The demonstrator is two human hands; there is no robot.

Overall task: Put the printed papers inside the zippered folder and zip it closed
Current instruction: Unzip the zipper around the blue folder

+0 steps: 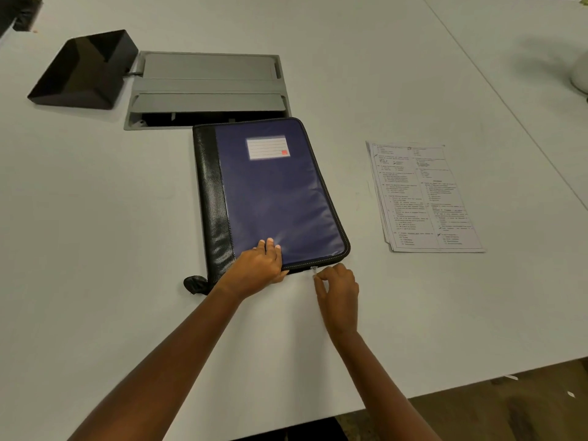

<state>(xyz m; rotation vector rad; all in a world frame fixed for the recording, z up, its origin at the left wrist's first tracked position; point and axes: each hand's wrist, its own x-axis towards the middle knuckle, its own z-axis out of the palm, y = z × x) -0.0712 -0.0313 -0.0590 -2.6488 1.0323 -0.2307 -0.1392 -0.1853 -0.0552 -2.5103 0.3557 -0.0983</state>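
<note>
Left hand (pixel 258 265): palm down on the near edge of the zippered folder (pixel 280 198), fingers laid straight across the blue cover, gripping nothing. Right hand (pixel 339 291): just right of it, thumb and forefinger curled in a pinch on the metal zipper pull (pixel 314 269) at the folder's near edge. Folder closed, flat on the table (pixel 95 218), black spine to the left, label (pixel 268 148) near the far end. Small black tab (pixel 195 284) sticks out at its near left corner. Printed papers (pixel 423 198): one stack on the table, well apart to the right. Beyond the folder, a grey hatch (pixel 206 87) set in the table; black tray (pixel 84 71) to its left.
</note>
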